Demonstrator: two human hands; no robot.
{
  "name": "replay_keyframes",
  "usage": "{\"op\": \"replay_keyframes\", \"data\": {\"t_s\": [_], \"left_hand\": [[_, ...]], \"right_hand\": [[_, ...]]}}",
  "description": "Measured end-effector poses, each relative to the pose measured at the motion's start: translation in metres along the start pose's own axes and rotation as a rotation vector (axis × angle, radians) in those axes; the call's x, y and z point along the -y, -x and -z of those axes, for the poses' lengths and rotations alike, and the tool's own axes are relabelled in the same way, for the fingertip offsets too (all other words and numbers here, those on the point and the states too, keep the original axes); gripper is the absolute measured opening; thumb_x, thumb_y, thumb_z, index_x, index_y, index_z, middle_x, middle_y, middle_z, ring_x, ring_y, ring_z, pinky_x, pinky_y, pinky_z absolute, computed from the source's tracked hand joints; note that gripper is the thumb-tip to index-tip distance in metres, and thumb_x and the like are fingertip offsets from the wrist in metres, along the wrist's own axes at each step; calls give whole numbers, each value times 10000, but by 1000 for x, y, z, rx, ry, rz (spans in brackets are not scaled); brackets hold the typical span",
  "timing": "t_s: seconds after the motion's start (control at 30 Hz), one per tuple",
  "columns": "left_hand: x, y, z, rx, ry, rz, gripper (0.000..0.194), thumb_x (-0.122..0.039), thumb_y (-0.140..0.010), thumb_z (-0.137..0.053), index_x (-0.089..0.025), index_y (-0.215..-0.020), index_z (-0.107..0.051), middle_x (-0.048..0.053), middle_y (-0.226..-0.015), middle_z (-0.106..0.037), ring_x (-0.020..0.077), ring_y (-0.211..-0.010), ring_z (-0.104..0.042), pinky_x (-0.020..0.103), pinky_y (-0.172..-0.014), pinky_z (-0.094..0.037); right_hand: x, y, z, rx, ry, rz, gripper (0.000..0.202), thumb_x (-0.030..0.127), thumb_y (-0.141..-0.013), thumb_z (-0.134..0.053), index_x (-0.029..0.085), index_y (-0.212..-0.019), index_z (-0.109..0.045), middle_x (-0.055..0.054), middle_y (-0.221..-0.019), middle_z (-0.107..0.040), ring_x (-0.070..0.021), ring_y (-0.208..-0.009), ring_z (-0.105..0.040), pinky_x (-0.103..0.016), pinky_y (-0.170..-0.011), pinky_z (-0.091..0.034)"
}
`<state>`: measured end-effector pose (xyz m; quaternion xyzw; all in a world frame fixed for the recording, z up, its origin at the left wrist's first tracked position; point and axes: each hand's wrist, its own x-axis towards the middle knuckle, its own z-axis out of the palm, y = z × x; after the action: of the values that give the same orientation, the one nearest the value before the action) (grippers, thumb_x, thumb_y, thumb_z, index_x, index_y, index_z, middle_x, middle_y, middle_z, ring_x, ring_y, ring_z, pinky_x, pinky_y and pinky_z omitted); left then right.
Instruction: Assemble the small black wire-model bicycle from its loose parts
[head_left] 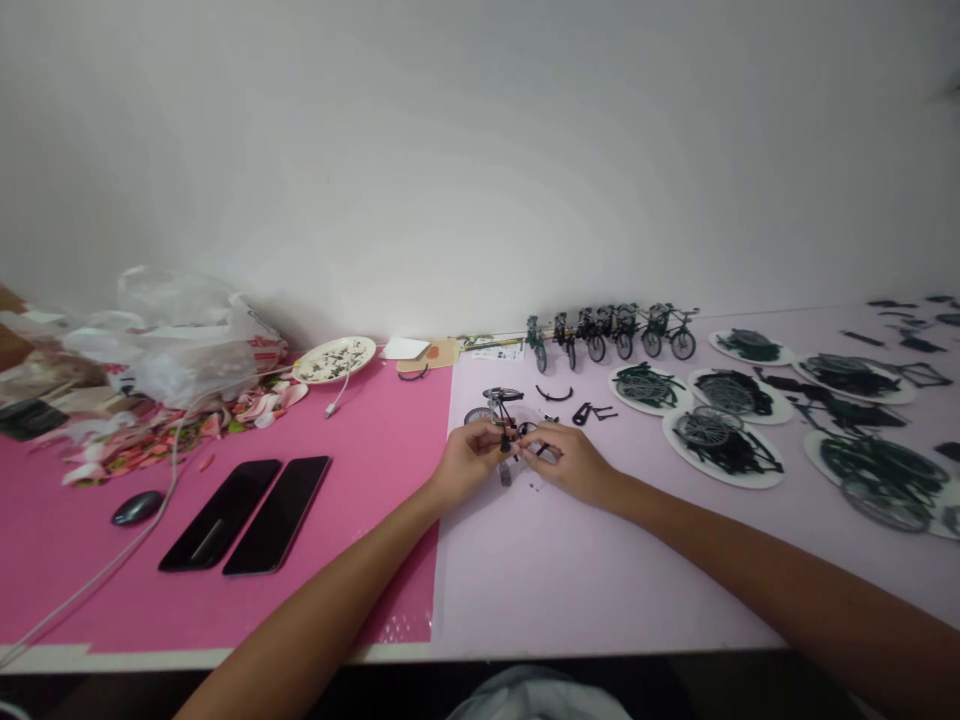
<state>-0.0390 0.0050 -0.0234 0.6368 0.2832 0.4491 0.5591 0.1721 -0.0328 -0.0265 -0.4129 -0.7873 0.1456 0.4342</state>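
Left hand point(471, 458), grip closed on a partly built model bicycle point(505, 437) at the bench's point(600, 570) lilac side — right hand point(570, 460) pinching it too, exact piece too small for me to see. Upright bicycles point(626, 330) behind — plates point(769, 480) of parts rightward.

left hand point(471, 462) and right hand point(564, 462) pinch toy bike point(504, 420) over bench point(600, 580) | bike row point(625, 322) near wall point(480, 180) | right: plates point(739, 482) of parts | left: phones point(277, 518), mouse point(137, 508), plastic bags point(187, 355), pink petals point(262, 408)
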Motion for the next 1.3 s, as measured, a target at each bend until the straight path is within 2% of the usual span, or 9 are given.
{"op": "replay_keyframes", "data": {"t_s": [0.23, 0.33, 0.43, 0.53, 0.6, 0.67, 0.9, 1.07, 1.3], "left_hand": [[-1, 0, 0, -1, -18, 20, 408, -486, -725, -922, -162, -849, -708, 137, -1094, -755, 281, -1035, -752, 419, -931, -610], [-2, 0, -1, -11, -20, 9, 413, -492, -731, -916, -160, -848, -699, 140, -1103, -754, 284, -1044, -751, 433, -961, -596], [-5, 0, -2, -45, -27, 7, 400, -478, -739, -911, -161, -851, -693, 137, -1096, -756, 286, -1040, -751, 441, -970, -591], [-7, 1, -2, -75, -82, -23, 349, -456, -783, -877, -163, -884, -717, 136, -1111, -752, 287, -1058, -747, 427, -950, -597], [-8, 1, -1, -80, -161, -64, 300, -438, -826, -839, -167, -916, -745, 140, -1146, -745, 284, -1071, -741, 405, -919, -607], [-8, 2, 0, -79, -245, -105, 248, -410, -859, -804, -179, -941, -768, 141, -1198, -738, 280, -1086, -735, 381, -886, -617], [-7, 3, 3, -83, -404, -130, 200, -352, -888, -751, -196, -1007, -787, 112, -1157, -776, 256, -1052, -750, 328, -833, -631], [-10, 3, 3, -88, -451, -129, 216, -340, -888, -742, -188, -1033, -793, 102, -1137, -791, 241, -1009, -761, 310, -812, -635], [-9, 3, 3, -95, -466, -138, 209, -323, -892, -740, -194, -1044, -804, 97, -1133, -799, 241, -1017, -763, 305, -803, -633]], "right_hand": [[2, -1, 0, -10, 5, 3, 161, 323, -992, -640, 213, -940, -746, -20, -780, -635, -155, -619, -521, -301, -625, -433], [6, 1, 2, -26, -26, -10, 115, 308, -933, -698, 216, -992, -733, -21, -826, -626, -153, -629, -514, -299, -613, -419], [10, 4, 6, -7, -71, -18, 309, 332, -851, -781, 225, -1123, -682, -31, -922, -627, -149, -631, -489, -294, -583, -407], [11, 4, 9, 25, -117, -42, 240, 364, -965, -648, 236, -1166, -622, -34, -953, -608, -154, -635, -483, -299, -584, -417], [10, 3, 9, -11, -113, -47, 165, 344, -1057, -488, 235, -1090, -607, -42, -944, -597, -179, -726, -546, -317, -671, -462], [8, 1, 8, -51, -84, -44, 228, 331, -1094, -414, 231, -1012, -601, -48, -927, -583, -202, -829, -583, -335, -765, -479], [1, -2, 4, -71, -58, -78, 265, 408, -1093, -479, 227, -999, -648, -29, -875, -533, -175, -704, -505, -305, -622, -421], [0, -2, 4, -121, -51, -68, 280, 419, -1093, -481, 224, -976, -643, -29, -855, -527, -182, -718, -504, -311, -633, -425], [-1, -2, 4, -100, -47, -77, 260, 403, -1087, -498, 224, -983, -655, -24, -856, -521, -173, -699, -502, -316, -631, -417]]}}
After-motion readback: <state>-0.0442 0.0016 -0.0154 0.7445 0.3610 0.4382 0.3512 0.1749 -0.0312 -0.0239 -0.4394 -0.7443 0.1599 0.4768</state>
